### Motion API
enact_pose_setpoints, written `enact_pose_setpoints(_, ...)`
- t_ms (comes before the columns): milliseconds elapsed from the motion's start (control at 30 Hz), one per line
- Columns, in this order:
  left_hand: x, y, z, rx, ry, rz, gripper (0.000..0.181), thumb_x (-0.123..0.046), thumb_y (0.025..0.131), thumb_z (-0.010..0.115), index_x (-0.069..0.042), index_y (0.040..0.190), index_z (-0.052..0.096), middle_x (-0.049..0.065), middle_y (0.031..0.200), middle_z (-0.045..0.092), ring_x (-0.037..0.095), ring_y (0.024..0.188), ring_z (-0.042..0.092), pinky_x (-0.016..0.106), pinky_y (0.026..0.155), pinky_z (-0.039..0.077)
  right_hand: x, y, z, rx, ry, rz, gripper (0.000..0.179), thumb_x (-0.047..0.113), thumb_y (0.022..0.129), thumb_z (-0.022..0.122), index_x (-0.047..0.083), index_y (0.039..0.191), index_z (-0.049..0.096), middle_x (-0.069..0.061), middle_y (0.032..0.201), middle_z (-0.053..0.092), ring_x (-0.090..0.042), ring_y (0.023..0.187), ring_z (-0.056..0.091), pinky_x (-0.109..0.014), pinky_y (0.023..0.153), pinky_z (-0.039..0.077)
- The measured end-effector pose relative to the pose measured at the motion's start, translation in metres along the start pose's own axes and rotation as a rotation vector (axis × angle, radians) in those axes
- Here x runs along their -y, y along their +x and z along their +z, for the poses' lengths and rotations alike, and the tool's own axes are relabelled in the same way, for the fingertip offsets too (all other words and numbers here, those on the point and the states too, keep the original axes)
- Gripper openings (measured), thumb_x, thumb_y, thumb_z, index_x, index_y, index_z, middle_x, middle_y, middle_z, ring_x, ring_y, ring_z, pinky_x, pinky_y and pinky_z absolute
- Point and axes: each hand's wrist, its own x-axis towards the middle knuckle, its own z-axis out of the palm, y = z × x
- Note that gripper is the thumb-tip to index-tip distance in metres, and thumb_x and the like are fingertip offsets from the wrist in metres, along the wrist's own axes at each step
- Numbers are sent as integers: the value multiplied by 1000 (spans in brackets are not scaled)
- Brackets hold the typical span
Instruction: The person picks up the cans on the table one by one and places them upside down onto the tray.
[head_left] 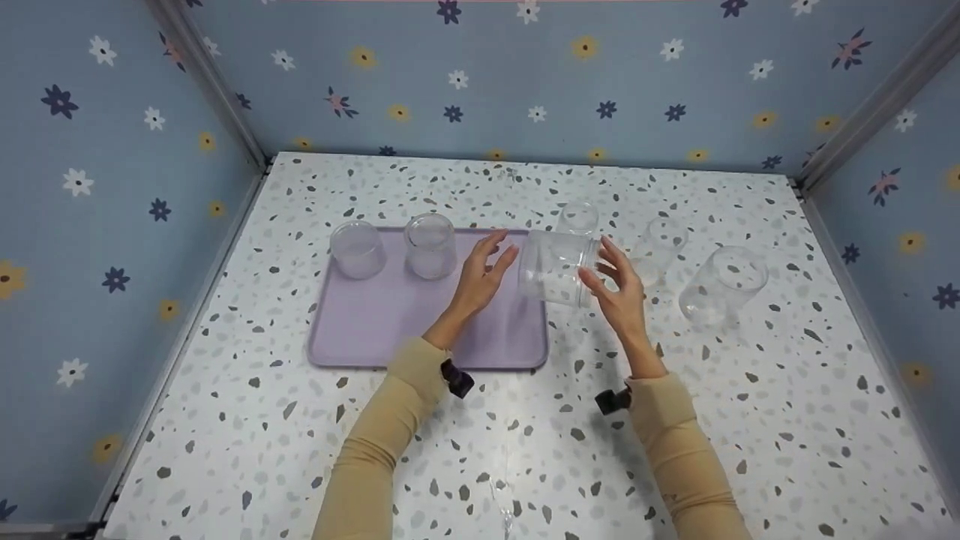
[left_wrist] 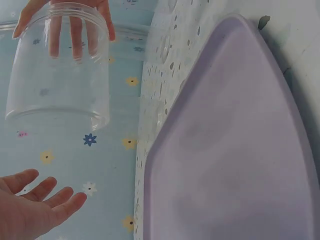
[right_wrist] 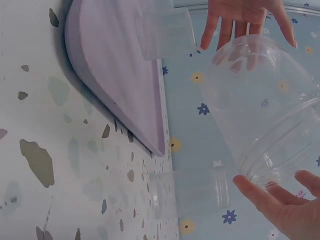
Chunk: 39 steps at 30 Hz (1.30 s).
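Note:
A clear plastic jar (head_left: 559,268) is held on its side above the right end of the lilac tray (head_left: 360,330). My right hand (head_left: 621,289) grips it near the threaded neck, with thumb and fingers curled round. In the right wrist view the jar (right_wrist: 260,100) is tilted, and the right hand (right_wrist: 285,207) is at its neck end. My left hand (head_left: 480,281) is just off the jar's base end. Its fingers are spread and loosely bent, with a gap to the jar (left_wrist: 60,75) in the left wrist view.
Two clear jars, one at the tray's far left corner (head_left: 358,251) and another beside it (head_left: 431,247), stand upright. On the speckled table (head_left: 480,435), right of the tray, stand three more clear containers, the nearest a large jar (head_left: 724,289). Flowered panels (head_left: 517,82) enclose the table.

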Motion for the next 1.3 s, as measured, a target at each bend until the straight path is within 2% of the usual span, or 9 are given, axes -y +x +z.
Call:
enact_pose_setpoints(267, -30, -18, 2, 70, -116, -23, 51, -17, 90, 48, 4, 134, 33, 22, 131, 36, 33, 117, 38, 44, 90, 38, -25, 3, 3, 42, 142, 18, 57, 16, 84, 59, 0, 134, 35, -24, 125, 42, -35, 108, 46, -29, 70, 51)
enact_pose_setpoints(433, -28, -19, 5, 112, -192, -12, 60, -19, 87, 50, 5, 136, 26, 26, 133, 31, 36, 118, 36, 41, 91, 39, -34, 1, 4, 59, 216, 18, 72, 43, 82, 59, 2, 135, 33, -23, 127, 41, -32, 107, 47, -40, 72, 50)
enact_pose_setpoints(600, -26, -19, 8, 146, -263, 17, 75, -33, 83, 58, 4, 138, 22, 25, 133, 29, 37, 118, 34, 39, 90, 39, -35, -1, 7, 55, 241, 74, 80, 54, 79, 55, 4, 136, 32, -21, 127, 41, -32, 107, 48, -54, 75, 45)
enact_pose_setpoints(733, -26, -19, 9, 152, -295, 6, 91, -48, 75, 63, 2, 138, 22, 24, 133, 27, 38, 117, 33, 42, 89, 39, -36, -1, 10, 49, 227, 113, 81, 57, 80, 50, 3, 136, 31, -25, 124, 43, -38, 107, 48, -51, 75, 46)
enact_pose_setpoints(867, -27, -20, 10, 144, -308, 10, 92, -45, 72, 66, 4, 137, 23, 26, 129, 28, 40, 115, 32, 47, 90, 35, -37, -1, 12, 60, 264, 135, 69, 49, 88, 43, 0, 136, 29, -30, 124, 41, -42, 107, 46, -49, 73, 48)
enact_pose_setpoints(967, -28, -20, 11, 128, -315, 25, 95, -47, 70, 68, 5, 135, 25, 27, 124, 31, 41, 112, 33, 45, 89, 36, -38, -1, 14, 69, 287, 147, 57, 37, 92, 36, 1, 135, 30, -30, 123, 41, -41, 107, 47, -44, 71, 50)
enact_pose_setpoints(1067, -27, -21, 11, 115, -321, 31, 99, -52, 67, 69, 6, 135, 26, 29, 123, 31, 43, 111, 34, 41, 85, 39, -40, 0, 15, 79, 313, 157, 59, 41, 90, 38, 1, 134, 33, -27, 121, 43, -40, 105, 48, -40, 69, 51)
enact_pose_setpoints(1167, -22, -20, 11, 109, -331, 21, 94, -45, 69, 70, 6, 135, 26, 30, 124, 31, 44, 111, 34, 40, 81, 41, -47, 2, 16, 90, 331, 156, 70, 52, 85, 43, 1, 132, 34, -24, 120, 44, -43, 106, 45, -40, 69, 50)
enact_pose_setpoints(1300, -8, -17, 13, 84, -333, -4, 81, -27, 72, 70, 2, 135, 28, 27, 124, 34, 40, 110, 37, 40, 77, 41, -77, 10, 13, 137, 357, 150, 76, 59, 80, 47, 6, 133, 35, -17, 122, 47, -38, 108, 47, -43, 73, 49)
